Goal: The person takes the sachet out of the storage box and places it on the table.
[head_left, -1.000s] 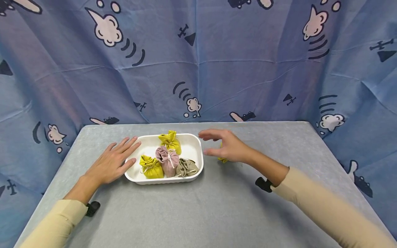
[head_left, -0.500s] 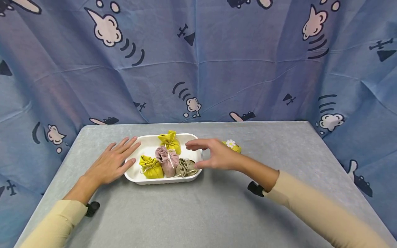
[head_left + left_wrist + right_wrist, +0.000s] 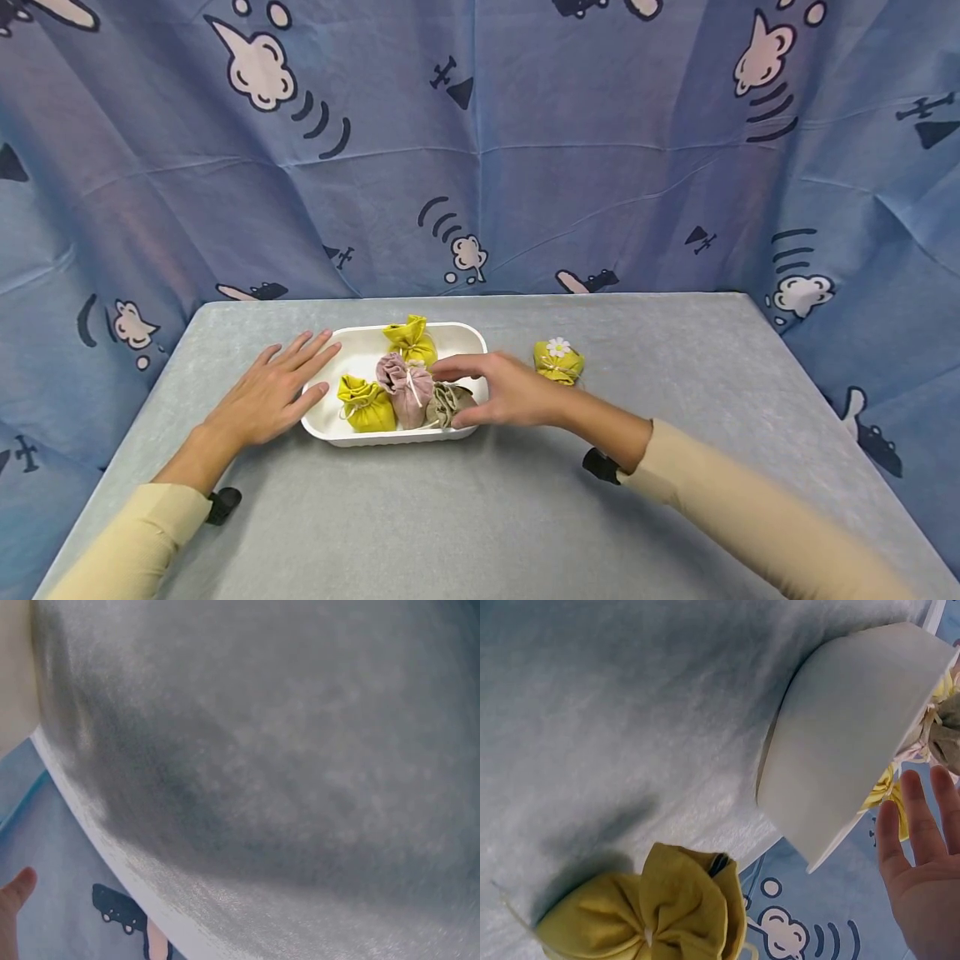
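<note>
A white tray (image 3: pixel 318 427) holds several small drawstring pouches. At its right end lies a grey-green pouch (image 3: pixel 444 403), with my right hand (image 3: pixel 506 390) just above it, thumb on the near side and fingers on the far side. In the right wrist view the fingers (image 3: pixel 922 832) look fairly straight; no grip on the pouch shows. Beside that pouch sit a pink pouch (image 3: pixel 408 396), a front yellow pouch (image 3: pixel 366 407) and a back yellow pouch (image 3: pixel 411 342). My left hand (image 3: pixel 266 393) lies with straight fingers over the tray's left rim.
Outside the tray to the right, a yellow pouch with a white flower (image 3: pixel 558 362) lies on the grey table (image 3: pixel 420 517). A blue patterned curtain (image 3: pixel 525 200) hangs behind and at both sides.
My right hand has moved left and toward me, from beside the tray to over the grey-green pouch. This uncovers the flowered yellow pouch. The left hand stays put.
</note>
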`<state>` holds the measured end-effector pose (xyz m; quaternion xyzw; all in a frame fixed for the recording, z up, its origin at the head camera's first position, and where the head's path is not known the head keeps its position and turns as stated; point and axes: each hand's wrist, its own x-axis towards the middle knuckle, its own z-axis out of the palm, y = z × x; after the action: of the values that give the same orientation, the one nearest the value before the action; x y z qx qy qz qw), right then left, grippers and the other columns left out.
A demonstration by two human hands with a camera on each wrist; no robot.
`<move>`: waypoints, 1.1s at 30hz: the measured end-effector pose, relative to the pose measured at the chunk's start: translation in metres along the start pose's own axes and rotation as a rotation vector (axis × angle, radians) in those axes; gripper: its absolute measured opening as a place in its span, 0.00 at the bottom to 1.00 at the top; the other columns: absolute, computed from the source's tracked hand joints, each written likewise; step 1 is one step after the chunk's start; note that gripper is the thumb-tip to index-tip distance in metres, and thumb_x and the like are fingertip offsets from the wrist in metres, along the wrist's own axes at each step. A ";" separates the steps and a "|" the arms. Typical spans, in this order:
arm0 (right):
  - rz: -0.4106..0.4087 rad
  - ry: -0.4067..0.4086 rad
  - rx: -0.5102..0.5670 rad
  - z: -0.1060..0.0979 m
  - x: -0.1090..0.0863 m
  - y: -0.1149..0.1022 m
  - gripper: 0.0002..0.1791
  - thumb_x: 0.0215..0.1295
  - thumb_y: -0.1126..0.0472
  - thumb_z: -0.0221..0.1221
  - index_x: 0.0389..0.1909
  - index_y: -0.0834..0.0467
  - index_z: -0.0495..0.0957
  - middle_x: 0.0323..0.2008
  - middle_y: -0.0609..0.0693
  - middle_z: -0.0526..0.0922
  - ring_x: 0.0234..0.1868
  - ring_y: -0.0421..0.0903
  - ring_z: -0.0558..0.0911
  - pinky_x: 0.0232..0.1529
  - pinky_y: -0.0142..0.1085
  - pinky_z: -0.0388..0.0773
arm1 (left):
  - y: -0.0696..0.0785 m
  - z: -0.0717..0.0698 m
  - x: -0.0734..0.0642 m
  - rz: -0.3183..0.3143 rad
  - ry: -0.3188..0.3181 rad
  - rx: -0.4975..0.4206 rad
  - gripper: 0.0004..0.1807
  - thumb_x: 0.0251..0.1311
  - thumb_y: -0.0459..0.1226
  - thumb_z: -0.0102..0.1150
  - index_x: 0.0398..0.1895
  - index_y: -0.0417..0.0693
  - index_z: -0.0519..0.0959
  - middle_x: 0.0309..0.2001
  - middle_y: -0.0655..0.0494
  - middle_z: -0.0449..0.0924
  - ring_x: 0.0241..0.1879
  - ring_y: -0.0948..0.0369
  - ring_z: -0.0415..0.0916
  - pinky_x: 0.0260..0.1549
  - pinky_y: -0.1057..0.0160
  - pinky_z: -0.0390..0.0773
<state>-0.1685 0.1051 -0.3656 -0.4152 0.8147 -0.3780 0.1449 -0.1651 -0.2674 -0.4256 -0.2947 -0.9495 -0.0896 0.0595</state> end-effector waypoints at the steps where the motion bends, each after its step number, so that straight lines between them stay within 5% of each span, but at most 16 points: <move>1: 0.001 -0.005 0.001 0.001 0.000 0.000 0.37 0.54 0.62 0.74 0.66 0.61 0.73 0.59 0.52 0.81 0.61 0.44 0.78 0.65 0.42 0.69 | 0.000 0.000 0.000 0.000 0.000 0.000 0.33 0.75 0.50 0.46 0.79 0.53 0.56 0.78 0.51 0.52 0.75 0.43 0.52 0.63 0.33 0.55; 25: 0.012 -0.013 -0.156 0.015 0.005 0.000 0.34 0.55 0.63 0.73 0.65 0.56 0.75 0.61 0.49 0.80 0.58 0.42 0.78 0.59 0.39 0.74 | 0.000 0.000 0.000 0.007 0.016 -0.013 0.33 0.74 0.49 0.47 0.79 0.52 0.57 0.78 0.50 0.53 0.74 0.43 0.53 0.63 0.34 0.56; 33: 0.062 -0.030 -0.156 0.017 0.005 0.001 0.31 0.58 0.61 0.72 0.63 0.56 0.77 0.39 0.44 0.82 0.36 0.40 0.75 0.40 0.33 0.73 | 0.000 0.000 0.000 0.005 0.014 -0.016 0.33 0.74 0.49 0.47 0.79 0.52 0.57 0.78 0.50 0.53 0.75 0.43 0.52 0.63 0.33 0.56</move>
<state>-0.1629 0.0933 -0.3777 -0.4056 0.8518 -0.3022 0.1360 -0.1647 -0.2673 -0.4257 -0.2968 -0.9476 -0.0993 0.0638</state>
